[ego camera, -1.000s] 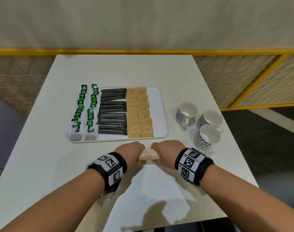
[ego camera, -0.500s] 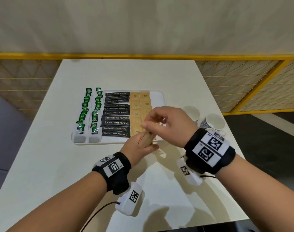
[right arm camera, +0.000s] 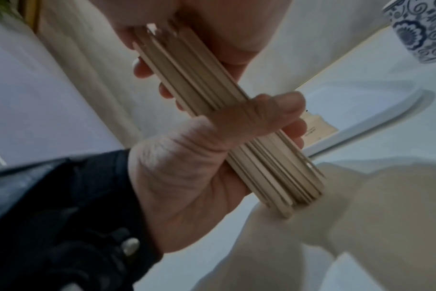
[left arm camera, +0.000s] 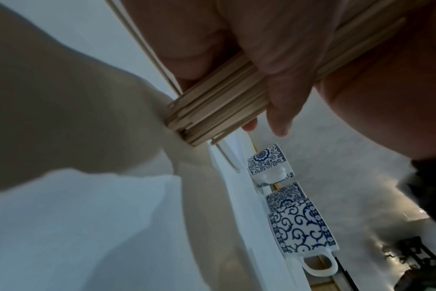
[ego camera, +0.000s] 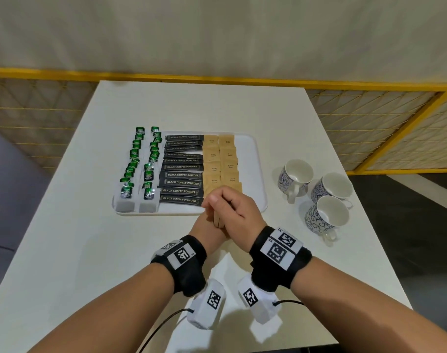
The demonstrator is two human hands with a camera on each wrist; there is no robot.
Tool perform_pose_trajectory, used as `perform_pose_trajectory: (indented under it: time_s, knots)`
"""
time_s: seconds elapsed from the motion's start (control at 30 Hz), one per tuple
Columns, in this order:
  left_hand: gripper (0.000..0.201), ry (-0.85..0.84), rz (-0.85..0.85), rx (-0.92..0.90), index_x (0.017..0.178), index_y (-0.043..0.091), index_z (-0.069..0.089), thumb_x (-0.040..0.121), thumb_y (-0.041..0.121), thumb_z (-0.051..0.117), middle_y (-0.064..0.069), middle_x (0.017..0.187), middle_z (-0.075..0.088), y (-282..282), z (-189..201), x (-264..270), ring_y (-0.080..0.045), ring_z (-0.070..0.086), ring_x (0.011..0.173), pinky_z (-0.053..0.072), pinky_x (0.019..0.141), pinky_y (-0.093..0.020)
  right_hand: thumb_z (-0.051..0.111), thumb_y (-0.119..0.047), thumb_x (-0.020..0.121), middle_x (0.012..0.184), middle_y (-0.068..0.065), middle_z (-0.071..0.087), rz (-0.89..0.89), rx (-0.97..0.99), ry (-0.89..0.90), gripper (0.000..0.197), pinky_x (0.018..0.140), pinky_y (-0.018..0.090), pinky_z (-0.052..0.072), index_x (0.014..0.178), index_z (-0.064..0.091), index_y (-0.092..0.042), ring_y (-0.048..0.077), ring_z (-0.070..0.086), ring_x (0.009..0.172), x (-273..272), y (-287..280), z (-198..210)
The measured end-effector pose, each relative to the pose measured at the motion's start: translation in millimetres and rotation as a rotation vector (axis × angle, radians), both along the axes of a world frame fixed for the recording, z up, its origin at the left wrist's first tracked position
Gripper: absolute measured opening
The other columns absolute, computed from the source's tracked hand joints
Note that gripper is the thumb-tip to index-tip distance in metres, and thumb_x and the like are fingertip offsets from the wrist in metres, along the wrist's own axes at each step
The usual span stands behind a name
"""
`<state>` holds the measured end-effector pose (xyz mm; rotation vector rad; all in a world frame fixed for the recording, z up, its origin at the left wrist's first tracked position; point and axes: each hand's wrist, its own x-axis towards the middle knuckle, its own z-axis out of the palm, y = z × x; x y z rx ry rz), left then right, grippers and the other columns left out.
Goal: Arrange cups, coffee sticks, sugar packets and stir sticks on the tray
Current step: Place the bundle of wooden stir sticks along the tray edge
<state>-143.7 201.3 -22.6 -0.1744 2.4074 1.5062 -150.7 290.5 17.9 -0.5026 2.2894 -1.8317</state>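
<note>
A bundle of wooden stir sticks point(ego camera: 216, 220) stands nearly on end just in front of the tray's near edge, its lower end down at the tabletop. My left hand point(ego camera: 204, 228) grips the bundle point(right arm camera: 212, 98) round its middle, thumb across it. My right hand point(ego camera: 235, 212) lies over the left and holds the upper end. The white tray point(ego camera: 253, 174) carries black coffee sticks point(ego camera: 183, 174) and brown sugar packets point(ego camera: 222, 161). Three blue-patterned cups point(ego camera: 295, 178) point(ego camera: 330, 187) point(ego camera: 327, 216) stand on the table right of the tray.
Two rows of green tea bags point(ego camera: 141, 169) fill the tray's left side. The tray's right strip is bare. The white table point(ego camera: 64, 250) ends near a yellow mesh railing point(ego camera: 370, 123) behind and to the right.
The bundle lay flat between both hands a second ago. It was lifted and tilted, and now stands on end, lower, with my right hand over the top.
</note>
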Motion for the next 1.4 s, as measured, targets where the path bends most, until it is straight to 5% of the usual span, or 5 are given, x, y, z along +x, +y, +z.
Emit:
perform_pose_trajectory:
  time_s: [0.4, 0.63, 0.77, 1.07, 1.4]
  knots:
    - [0.022, -0.186, 0.398, 0.448, 0.078, 0.024, 0.038, 0.1, 0.018, 0.04, 0.01, 0.074, 0.038, 13.5, -31.3, -10.4, -0.005, 0.045, 0.077, 0.03, 0.064, -0.003, 0.046, -0.046, 0.086, 0.078, -0.004, 0.063, -0.031, 0.05, 0.019, 0.022, 0.074, 0.022, 0.049, 0.078, 0.06, -0.03, 0.008, 0.061, 0.074, -2.0, 1.7, -17.7]
    - [0.037, -0.27, 0.232, 0.172, 0.073, 0.029, 0.032, 0.1, 0.004, 0.038, 0.01, 0.077, 0.038, 5.0, -1.0, -6.1, -0.006, 0.044, 0.081, 0.034, 0.061, 0.005, 0.055, -0.039, 0.089, 0.081, -0.004, 0.062, -0.017, 0.07, -0.031, 0.011, 0.073, 0.028, 0.052, 0.081, 0.059, -0.032, 0.011, 0.061, 0.075, -8.4, -4.9, -11.8]
    - [0.036, 0.24, 0.028, 0.091, 0.088, 0.02, 0.057, 0.082, -0.015, 0.059, 0.008, 0.072, 0.065, -19.6, -8.6, -11.2, -0.004, 0.063, 0.069, 0.055, 0.07, -0.02, 0.081, -0.014, 0.072, 0.105, 0.001, 0.064, -0.018, -0.174, -0.385, 0.052, 0.071, 0.041, 0.06, 0.113, 0.054, -0.033, 0.012, 0.066, 0.093, -15.2, 2.4, -6.2]
    - [0.035, -0.237, -0.128, 0.523, 0.102, 0.012, 0.055, 0.073, -0.007, 0.055, -0.01, 0.048, 0.055, -23.4, 24.1, -1.2, -0.018, 0.056, 0.04, 0.05, 0.051, -0.023, 0.063, -0.024, 0.09, 0.085, 0.01, 0.072, 0.171, 0.007, -0.553, 0.025, 0.051, 0.03, 0.054, 0.108, 0.064, -0.007, 0.026, 0.057, 0.043, -20.9, 11.5, -6.1]
    - [0.012, -0.422, -0.055, 0.734, 0.1, 0.007, 0.055, 0.095, 0.017, 0.053, -0.005, 0.075, 0.062, -35.1, 29.7, 0.5, -0.019, 0.063, 0.062, 0.056, 0.06, -0.033, 0.058, -0.035, 0.084, 0.103, 0.013, 0.073, 0.019, -0.053, -0.656, 0.033, 0.081, 0.046, 0.053, 0.099, 0.073, -0.01, 0.035, 0.06, 0.079, -36.2, 5.5, -8.0]
